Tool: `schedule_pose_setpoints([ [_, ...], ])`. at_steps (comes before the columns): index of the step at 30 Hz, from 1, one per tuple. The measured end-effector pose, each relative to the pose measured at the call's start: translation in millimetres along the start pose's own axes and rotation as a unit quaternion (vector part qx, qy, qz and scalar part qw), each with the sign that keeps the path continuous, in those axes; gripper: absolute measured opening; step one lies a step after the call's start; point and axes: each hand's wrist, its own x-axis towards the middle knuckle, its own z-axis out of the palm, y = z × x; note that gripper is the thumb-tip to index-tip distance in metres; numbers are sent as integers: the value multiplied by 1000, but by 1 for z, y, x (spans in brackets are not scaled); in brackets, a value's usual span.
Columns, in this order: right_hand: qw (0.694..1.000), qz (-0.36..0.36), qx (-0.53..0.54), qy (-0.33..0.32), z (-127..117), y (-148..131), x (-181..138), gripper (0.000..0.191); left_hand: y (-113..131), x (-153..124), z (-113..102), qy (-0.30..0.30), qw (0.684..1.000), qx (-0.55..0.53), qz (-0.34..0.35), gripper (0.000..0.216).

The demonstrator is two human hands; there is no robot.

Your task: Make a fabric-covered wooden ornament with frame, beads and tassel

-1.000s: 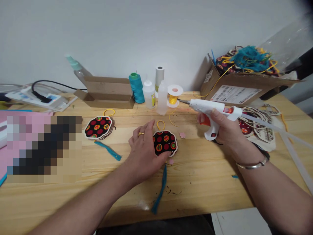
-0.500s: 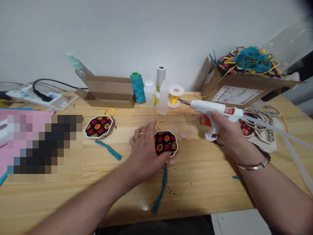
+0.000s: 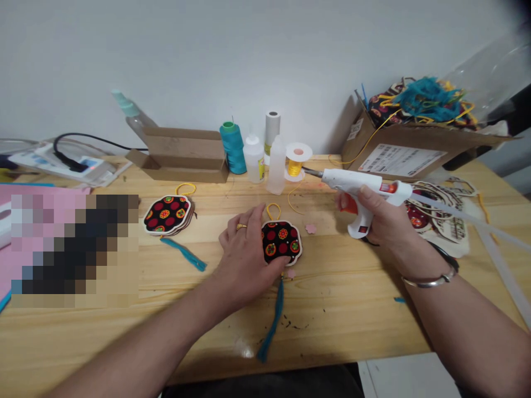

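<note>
My left hand (image 3: 244, 249) holds a black tasselled ornament (image 3: 282, 237) flat on the table, its thumb along the lower edge and its fingers at the left side. Red and orange round patterns cover the fabric; a yellow cord loop (image 3: 274, 210) tops it and a teal tassel (image 3: 274, 320) hangs below. My right hand (image 3: 384, 215) is closed round the handle of a white hot glue gun (image 3: 352, 181), whose nozzle points left, apart from the ornament. A long translucent glue stick (image 3: 452, 211) trails from its back. Small pink flower pieces (image 3: 310, 228) lie beside the ornament.
A similar ornament stack (image 3: 168, 214) lies to the left. Along the wall stand an open cardboard box (image 3: 182, 157), teal thread (image 3: 234, 149), bottles (image 3: 276, 168) and a yellow cord spool (image 3: 298, 152). A filled carton (image 3: 398, 149) is at right, with cut-out pieces (image 3: 440, 213) in front.
</note>
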Motion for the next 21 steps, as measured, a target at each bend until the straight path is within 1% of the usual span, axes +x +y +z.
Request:
schedule_pose_setpoints([
  [5,1000,9,-14,-2,-3,1,-1,25,1,0,0,4,1000,-4,0,85],
  [11,999,3,-40,-6,-4,2,-1,26,0,0,0,1,1000,-2,-3,84],
  [14,999,-2,-40,-10,-3,1,-1,26,-4,1,0,31,999,-22,19,79],
  [16,999,-4,-40,-12,-3,1,-1,26,-6,1,0,62,996,-38,57,64],
  [18,999,-2,-42,-13,-3,1,-1,26,-7,2,0,83,990,-49,106,38],
  [20,999,1,-45,-16,-3,1,-1,26,-7,2,0,86,984,-54,147,18],
  [21,999,1,-44,-16,-3,1,-1,26,-6,1,0,84,982,-54,160,15],
])
